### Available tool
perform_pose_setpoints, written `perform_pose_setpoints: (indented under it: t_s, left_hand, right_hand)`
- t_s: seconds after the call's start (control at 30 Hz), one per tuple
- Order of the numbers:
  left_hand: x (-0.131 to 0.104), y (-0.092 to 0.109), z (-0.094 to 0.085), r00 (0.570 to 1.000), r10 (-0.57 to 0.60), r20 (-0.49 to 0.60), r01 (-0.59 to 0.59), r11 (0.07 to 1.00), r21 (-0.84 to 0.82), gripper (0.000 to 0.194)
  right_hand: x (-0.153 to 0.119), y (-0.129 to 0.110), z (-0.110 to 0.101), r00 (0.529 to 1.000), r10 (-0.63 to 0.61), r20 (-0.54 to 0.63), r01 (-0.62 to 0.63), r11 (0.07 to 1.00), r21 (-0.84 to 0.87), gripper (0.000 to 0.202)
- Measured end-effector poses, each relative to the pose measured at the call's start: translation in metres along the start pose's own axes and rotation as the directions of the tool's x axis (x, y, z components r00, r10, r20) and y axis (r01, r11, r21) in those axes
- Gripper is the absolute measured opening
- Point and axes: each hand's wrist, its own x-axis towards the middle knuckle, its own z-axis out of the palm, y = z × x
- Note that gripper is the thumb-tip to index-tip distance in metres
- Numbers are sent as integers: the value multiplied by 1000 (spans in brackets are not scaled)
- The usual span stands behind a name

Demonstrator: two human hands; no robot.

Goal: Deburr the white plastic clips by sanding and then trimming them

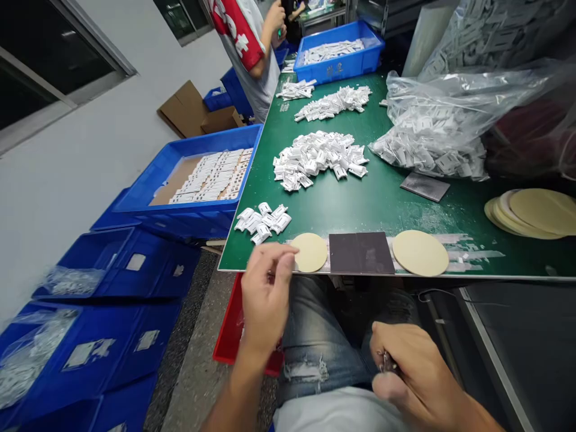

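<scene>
My left hand (267,294) is at the table's front edge, its thumb and fingers closed together beside a round cream disc (311,252); what it holds, if anything, is hidden. My right hand (407,366) hangs over my lap, curled round a small metal thing (387,362) that is mostly covered by the fingers. Two dark square pads (361,252) lie side by side between that disc and a second cream disc (420,252). A few small white plastic parts (263,221) lie at the left corner, with a larger pile of white parts (318,158) behind them.
Blue bins (198,207) stand left of the green table (315,210), and a red bin (229,327) sits below. Farther back are a blue tray (339,67) and a person (254,60). On the right lie a clear bag of parts (432,132), a dark block (425,186) and stacked discs (540,213).
</scene>
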Motion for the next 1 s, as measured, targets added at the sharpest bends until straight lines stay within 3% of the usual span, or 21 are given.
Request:
perform_pose_setpoints:
  t_s: [0.07, 0.1, 0.2, 0.33, 0.4, 0.43, 0.53, 0.6, 0.7, 0.83, 0.9, 1.0]
  left_hand:
    - [32, -12, -7, 986, 163, 45, -169, 937, 305, 22]
    - [48, -18, -9, 978, 183, 95, -205, 905, 373, 21]
    - [84, -34, -9, 960, 167, 223, -254, 855, 452, 16]
    - [115, -44, 0, 946, 127, 299, -269, 820, 505, 17]
    - [131, -47, 7, 950, 121, 288, -260, 817, 515, 29]
    - [139, -47, 10, 952, 123, 279, -256, 818, 516, 35]
    - [162, -50, 21, 949, 131, 287, -265, 826, 498, 46]
    - [172, -51, 25, 938, 136, 318, -281, 837, 469, 39]
    - [178, -51, 26, 936, 141, 322, -275, 865, 420, 22]
    - [170, -38, 14, 969, 139, 204, -198, 932, 304, 17]
    - [153, -25, 6, 983, 121, 136, -147, 968, 202, 21]
    - [103, 2, -3, 991, 76, 113, -79, 997, 23, 29]
  right_hand:
    - [-8, 10, 3, 984, 142, 111, -145, 989, 22, 52]
    - [-13, 17, 5, 965, 215, 149, -215, 976, -11, 46]
    - [-29, 45, 13, 938, 340, 69, -306, 905, -296, 35]
    - [-48, 77, 17, 936, 322, -140, -339, 731, -591, 44]
    - [-54, 83, 16, 926, 332, -178, -364, 668, -649, 27]
    - [-57, 85, 16, 928, 325, -182, -357, 637, -683, 23]
    - [-63, 85, 17, 955, 268, -131, -272, 604, -749, 42]
    - [-67, 84, 19, 968, 229, -99, -225, 632, -742, 40]
    - [-69, 84, 23, 971, 209, -116, -227, 659, -717, 44]
    - [-62, 78, 25, 978, 148, -144, -205, 770, -605, 26]
    - [-54, 67, 25, 974, 166, -153, -218, 870, -442, 23]
    - [-40, 42, 27, 961, 228, -157, -245, 964, -101, 17]
